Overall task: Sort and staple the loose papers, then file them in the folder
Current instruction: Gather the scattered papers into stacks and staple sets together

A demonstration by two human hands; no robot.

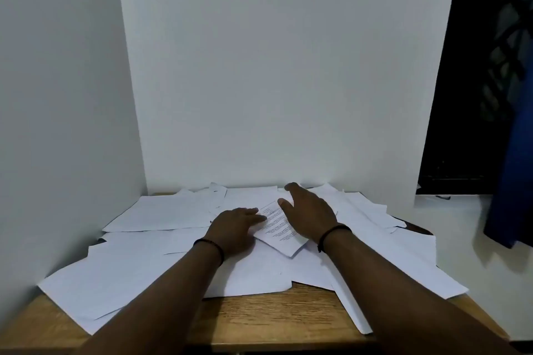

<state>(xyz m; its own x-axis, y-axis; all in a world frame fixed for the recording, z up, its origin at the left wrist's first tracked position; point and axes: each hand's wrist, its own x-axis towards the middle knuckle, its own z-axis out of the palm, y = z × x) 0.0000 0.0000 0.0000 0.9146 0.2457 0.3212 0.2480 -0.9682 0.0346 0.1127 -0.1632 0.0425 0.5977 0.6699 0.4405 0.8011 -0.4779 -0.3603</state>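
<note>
wall (288,66): plain white, standing straight behind the desk and filling most of the view.
side wall (57,81): white, meeting the back wall in a corner at the desk's far left.
desk (274,311): wood grain, bare only along the near edge; the rest lies under paper.
dark opening (476,66): at the far right, black, with blue cloth (513,167) hanging down in front of it.
white ledge (467,225): to the right of the desk, below the dark opening.
papers (144,268): many loose white sheets spread over the desk, overlapping at odd angles, from the back wall to near the front edge; most show blank faces.
printed sheet (278,228): one page with lines of text, tilted, lying on top of the heap at the middle, between the two hands.
left hand (235,228): palm down on the papers, fingers straight and close together, tips touching the left edge of the printed sheet.
right hand (310,216): palm down over the right part of the printed sheet, fingers spread and relaxed, thumb held out toward the left; whether it presses the paper or hangs just above it, cannot tell.
wristbands: a thin dark band on the left wrist (209,248) and one on the right wrist (334,235).
</note>
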